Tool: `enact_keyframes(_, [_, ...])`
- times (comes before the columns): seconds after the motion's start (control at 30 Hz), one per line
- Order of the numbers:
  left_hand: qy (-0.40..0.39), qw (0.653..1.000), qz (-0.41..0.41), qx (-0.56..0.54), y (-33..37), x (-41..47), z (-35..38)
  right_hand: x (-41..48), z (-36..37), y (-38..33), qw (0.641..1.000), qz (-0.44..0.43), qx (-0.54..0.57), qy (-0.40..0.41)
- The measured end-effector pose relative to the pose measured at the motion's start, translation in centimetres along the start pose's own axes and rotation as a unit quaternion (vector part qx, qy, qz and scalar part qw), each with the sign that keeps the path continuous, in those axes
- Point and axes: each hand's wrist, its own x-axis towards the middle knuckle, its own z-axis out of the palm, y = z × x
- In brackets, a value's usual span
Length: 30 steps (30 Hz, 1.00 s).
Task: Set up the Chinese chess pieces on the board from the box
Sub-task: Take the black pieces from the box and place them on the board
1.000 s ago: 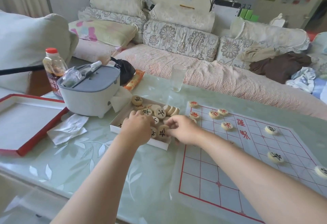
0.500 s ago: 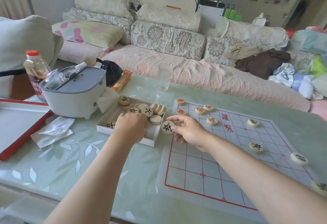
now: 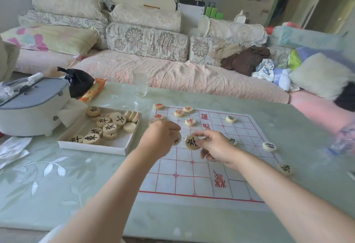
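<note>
Over the middle of the paper board point(image 3: 192, 185), the right hand point(image 3: 217, 146) pinches a black-lettered piece point(image 3: 192, 142) between thumb and fingertips, face up. Its character is in a stylised script that cannot be read for certain. Just beside it, the left hand point(image 3: 159, 139) curls its fingers round a second piece point(image 3: 176, 139), mostly hidden, with only a trace of black ink showing.

Red-lettered pieces point(image 3: 179, 113) cluster at the board's far left corner, and black-lettered ones point(image 3: 269, 146) sit spaced along its right edge. Large red characters point(image 3: 220, 181) are printed across the board's central band. The near rows of the red grid lie open below both wrists.

The white box point(image 3: 92, 147), touching the board's left edge, holds more pieces point(image 3: 109, 127) piled toward its far side. A drinking glass point(image 3: 141, 82) stands near the green table's point(image 3: 57, 185) far edge.
</note>
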Motion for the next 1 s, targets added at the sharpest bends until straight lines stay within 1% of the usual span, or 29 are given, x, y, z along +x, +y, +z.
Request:
enact_keyframes(0.07, [-0.039,0.999,-0.009,-0.031,1.6,0.1,1.8,-1.1,-2.0,1.5,1.0,0.012,-0.014,0.022])
enact_keyframes(0.2, [-0.107,0.993,0.001,-0.041,3.5,0.2,5.3,-3.3,-5.9,4.4,0.996,0.047,-0.053,0.057])
enact_keyframes(0.37, [-0.156,0.986,0.004,-0.051,5.9,0.6,8.8,-4.5,-9.9,6.4,0.988,0.07,-0.098,0.1])
enact_keyframes(0.5, [-0.173,0.985,0.015,0.011,6.4,0.5,10.7,-5.4,-11.3,7.1,0.991,0.053,-0.095,0.075])
enact_keyframes(0.63, [-0.177,0.98,0.038,0.082,5.8,0.2,11.3,-5.2,-11.5,8.9,0.987,0.063,-0.133,0.072])
enact_keyframes(0.73, [-0.231,0.967,0.041,0.096,5.6,0.0,11.0,-5.1,-11.5,9.3,0.984,0.072,-0.153,0.047])
enact_keyframes(0.8, [-0.25,0.96,0.051,0.116,5.6,-0.2,10.7,-5.3,-11.5,9.4,0.976,0.071,-0.204,0.04])
enact_keyframes(0.9, [-0.241,0.958,0.081,0.135,5.6,-0.4,10.5,-5.4,-11.3,9.1,0.95,0.057,-0.301,0.059])
enact_keyframes(1.0, [-0.234,0.959,0.077,0.137,5.6,-0.4,10.5,-5.5,-11.0,9.0,0.948,0.043,-0.31,0.062])
